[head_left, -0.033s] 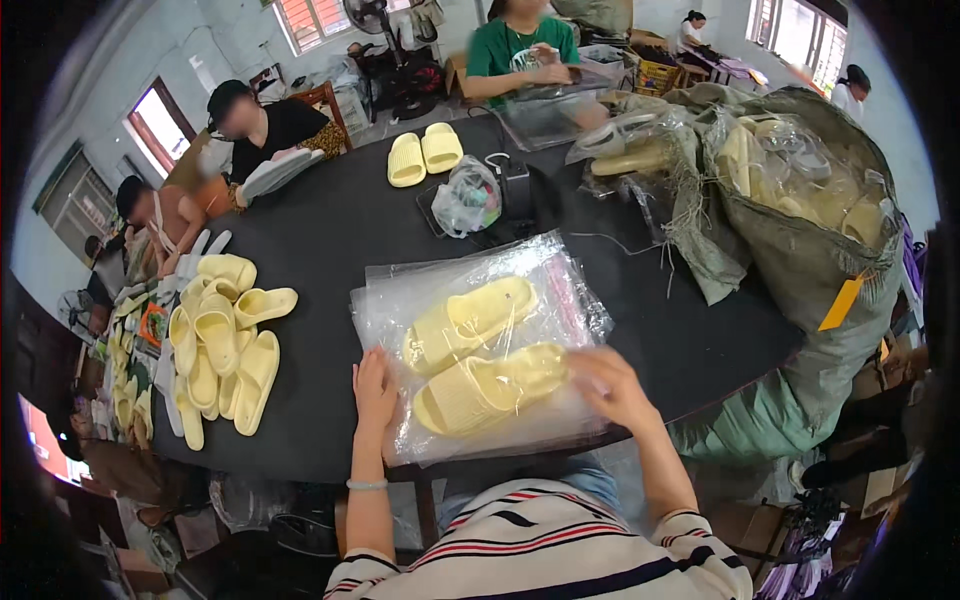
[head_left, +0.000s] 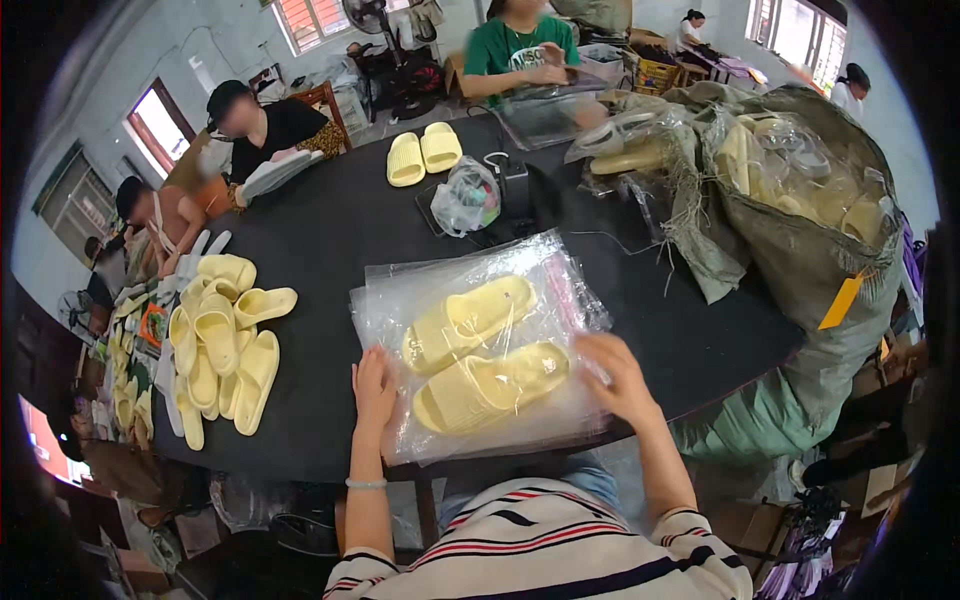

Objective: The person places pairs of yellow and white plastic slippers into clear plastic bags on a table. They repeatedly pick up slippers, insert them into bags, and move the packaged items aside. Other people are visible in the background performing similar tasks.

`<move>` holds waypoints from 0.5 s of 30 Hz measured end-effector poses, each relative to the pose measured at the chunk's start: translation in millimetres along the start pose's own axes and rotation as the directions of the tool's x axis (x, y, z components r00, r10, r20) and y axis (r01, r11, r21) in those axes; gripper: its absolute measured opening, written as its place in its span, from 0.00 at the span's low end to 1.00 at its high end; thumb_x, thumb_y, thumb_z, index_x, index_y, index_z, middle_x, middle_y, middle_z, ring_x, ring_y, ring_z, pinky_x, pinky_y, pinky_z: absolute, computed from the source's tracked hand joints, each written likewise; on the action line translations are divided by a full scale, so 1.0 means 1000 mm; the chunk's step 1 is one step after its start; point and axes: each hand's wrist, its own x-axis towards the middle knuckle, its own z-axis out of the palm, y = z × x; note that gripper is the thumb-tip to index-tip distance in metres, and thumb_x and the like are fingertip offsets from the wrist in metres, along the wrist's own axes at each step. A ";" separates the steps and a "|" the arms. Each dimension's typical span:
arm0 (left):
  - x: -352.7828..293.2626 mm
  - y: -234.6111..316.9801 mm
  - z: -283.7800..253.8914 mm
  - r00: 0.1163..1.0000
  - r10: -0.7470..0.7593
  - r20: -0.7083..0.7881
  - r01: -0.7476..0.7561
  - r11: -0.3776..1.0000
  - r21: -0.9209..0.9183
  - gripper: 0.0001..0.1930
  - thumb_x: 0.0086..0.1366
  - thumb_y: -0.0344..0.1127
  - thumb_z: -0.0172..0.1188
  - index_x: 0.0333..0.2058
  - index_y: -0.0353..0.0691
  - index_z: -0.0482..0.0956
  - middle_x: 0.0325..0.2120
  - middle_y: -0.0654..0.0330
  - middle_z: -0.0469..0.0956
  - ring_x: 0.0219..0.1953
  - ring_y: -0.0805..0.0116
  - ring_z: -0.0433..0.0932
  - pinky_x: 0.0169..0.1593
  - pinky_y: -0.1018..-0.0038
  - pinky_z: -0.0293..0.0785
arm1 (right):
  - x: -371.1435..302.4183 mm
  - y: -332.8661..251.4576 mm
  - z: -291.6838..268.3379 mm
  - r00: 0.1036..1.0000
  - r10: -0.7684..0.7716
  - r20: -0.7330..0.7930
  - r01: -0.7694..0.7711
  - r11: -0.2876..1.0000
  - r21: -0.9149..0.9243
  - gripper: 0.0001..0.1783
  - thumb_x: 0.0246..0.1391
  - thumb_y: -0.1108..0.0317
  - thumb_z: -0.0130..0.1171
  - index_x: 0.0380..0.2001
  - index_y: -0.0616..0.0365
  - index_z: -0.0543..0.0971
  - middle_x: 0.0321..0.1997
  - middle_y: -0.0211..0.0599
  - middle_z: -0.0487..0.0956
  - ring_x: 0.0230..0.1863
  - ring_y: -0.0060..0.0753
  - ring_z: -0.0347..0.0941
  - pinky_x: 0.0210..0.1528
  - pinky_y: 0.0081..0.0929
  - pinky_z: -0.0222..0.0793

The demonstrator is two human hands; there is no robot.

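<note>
A pair of pale yellow slippers (head_left: 470, 400) lies inside a clear plastic bag (head_left: 500, 445) in front of me. The bag rests on a stack of similar clear bags (head_left: 380, 290) on the black table. My left hand (head_left: 374, 388) lies at the bag's left edge, fingers stretched out and touching the plastic. At the right edge, beside the nearer slipper's heel, is my right hand (head_left: 612, 378). Its fingers are apart and slightly blurred, with nothing visible in them; whether they touch the plastic I cannot tell.
Loose yellow slippers (head_left: 225, 340) are piled at the left. Another pair (head_left: 424, 155) stands at the far side, near a crumpled plastic bag (head_left: 466, 197) and a black device (head_left: 515, 188). A large woven sack (head_left: 840, 290) of bagged slippers bulges at the right. Several people work around the table.
My right hand has shifted slightly up and right, off the nearer slipper's heel. My left hand and the bagged slippers stay in place.
</note>
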 end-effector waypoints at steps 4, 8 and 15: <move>0.014 0.002 -0.013 0.997 -0.077 0.004 0.078 0.997 -0.025 0.19 0.70 0.39 0.48 0.56 0.38 0.71 0.52 0.54 0.74 0.58 0.57 0.68 0.62 0.60 0.58 | 0.006 0.000 -0.002 0.982 0.187 0.002 -0.186 0.978 -0.095 0.31 0.50 0.58 0.65 0.56 0.58 0.73 0.47 0.45 0.79 0.53 0.47 0.73 0.58 0.41 0.61; 0.041 0.031 -0.015 0.939 -0.317 0.129 0.341 0.832 -0.438 0.18 0.69 0.37 0.54 0.53 0.35 0.70 0.36 0.59 0.79 0.36 0.72 0.75 0.43 0.71 0.71 | 0.006 0.000 0.011 0.931 0.328 0.161 -0.334 0.943 0.011 0.32 0.48 0.55 0.68 0.55 0.55 0.74 0.39 0.39 0.80 0.46 0.42 0.75 0.52 0.37 0.62; 0.064 0.028 -0.008 0.953 -0.302 -0.039 0.178 0.656 -0.734 0.22 0.64 0.24 0.55 0.56 0.33 0.63 0.27 0.60 0.75 0.26 0.75 0.74 0.32 0.78 0.73 | 0.005 0.005 0.011 0.959 0.282 -0.005 -0.273 0.932 0.238 0.13 0.46 0.66 0.70 0.22 0.54 0.74 0.25 0.29 0.75 0.34 0.30 0.76 0.49 0.31 0.58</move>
